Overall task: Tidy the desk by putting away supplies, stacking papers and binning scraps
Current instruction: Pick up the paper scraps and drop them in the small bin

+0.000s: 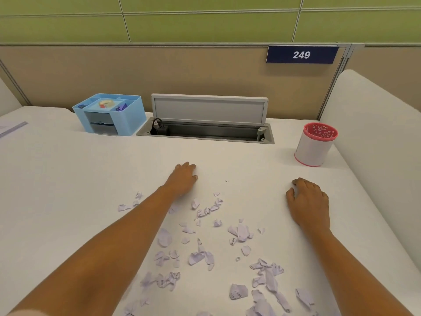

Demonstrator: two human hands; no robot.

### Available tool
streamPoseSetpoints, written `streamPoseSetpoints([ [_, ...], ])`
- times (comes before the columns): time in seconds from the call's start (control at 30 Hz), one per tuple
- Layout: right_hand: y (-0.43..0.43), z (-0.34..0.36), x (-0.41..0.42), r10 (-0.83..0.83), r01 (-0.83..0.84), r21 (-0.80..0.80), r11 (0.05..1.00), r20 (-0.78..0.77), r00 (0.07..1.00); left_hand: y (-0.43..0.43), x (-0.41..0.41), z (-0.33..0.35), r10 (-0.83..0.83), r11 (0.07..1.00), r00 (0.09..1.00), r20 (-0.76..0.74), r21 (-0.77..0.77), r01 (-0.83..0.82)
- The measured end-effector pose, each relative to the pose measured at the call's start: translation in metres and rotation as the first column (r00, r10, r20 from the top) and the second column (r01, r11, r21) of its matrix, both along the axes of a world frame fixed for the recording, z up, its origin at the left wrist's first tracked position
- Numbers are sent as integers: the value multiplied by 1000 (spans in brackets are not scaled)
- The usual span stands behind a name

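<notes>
Scraps (238, 291) (torn paper) litter desk (68, 179); left hand (183, 179), right hand (311, 201) seemingly empty.

Along the white desk's (68, 167) near edge lie torn white paper scraps (239, 231); a blue plastic organiser (133, 119) stands back-left, a pink-rimmed cylindrical bin (312, 149) back-right.

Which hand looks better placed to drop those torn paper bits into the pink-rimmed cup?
Probably the right. The right hand rests nearer the pink-rimmed cup, which stands at the far right, and paper scraps lie close beside it. The left hand lies nearer the middle, farther from the cup.
</notes>
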State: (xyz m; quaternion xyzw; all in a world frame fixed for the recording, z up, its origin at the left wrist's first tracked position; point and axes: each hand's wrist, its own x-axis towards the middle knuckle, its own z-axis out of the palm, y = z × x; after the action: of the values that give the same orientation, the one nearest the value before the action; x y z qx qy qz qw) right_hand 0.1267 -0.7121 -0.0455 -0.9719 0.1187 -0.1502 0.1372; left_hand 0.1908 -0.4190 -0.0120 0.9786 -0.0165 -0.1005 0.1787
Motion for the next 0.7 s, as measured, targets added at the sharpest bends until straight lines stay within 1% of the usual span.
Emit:
streamPoseSetpoints([
  [0.1, 0, 0, 1, -1, 1, -3, 1000, 2, 1000, 5, -6, 3, -64, 998, 998, 19, 18, 64],
  [0.23, 0, -1, 1, -1, 1, -7, 1000, 3, 1000, 21, -13, 2, -115, 990, 992, 55, 88, 110],
  [0.33, 0, -1, 0, 0, 0, -2, 1000, 14, 1000, 27, -16, 0, -91, 991, 990, 113, 109, 78],
  [0.47, 0, 0, 0, 4, -4, 10, 1000, 19, 1000, 23, -21, -8, -78, 988, 961, 266, 153, 38],
  [0.6, 0, -1, 0, 2, -3, 16, 1000, 22, 1000, 20, -17, -11, -87, 983, 951, 296, 180, 34],
  [0.7, -1, -1, 0, 2, -2, 13, 1000, 25, 1000, 8, -14, -3, -75, 992, 944, 322, 118, 39],
])
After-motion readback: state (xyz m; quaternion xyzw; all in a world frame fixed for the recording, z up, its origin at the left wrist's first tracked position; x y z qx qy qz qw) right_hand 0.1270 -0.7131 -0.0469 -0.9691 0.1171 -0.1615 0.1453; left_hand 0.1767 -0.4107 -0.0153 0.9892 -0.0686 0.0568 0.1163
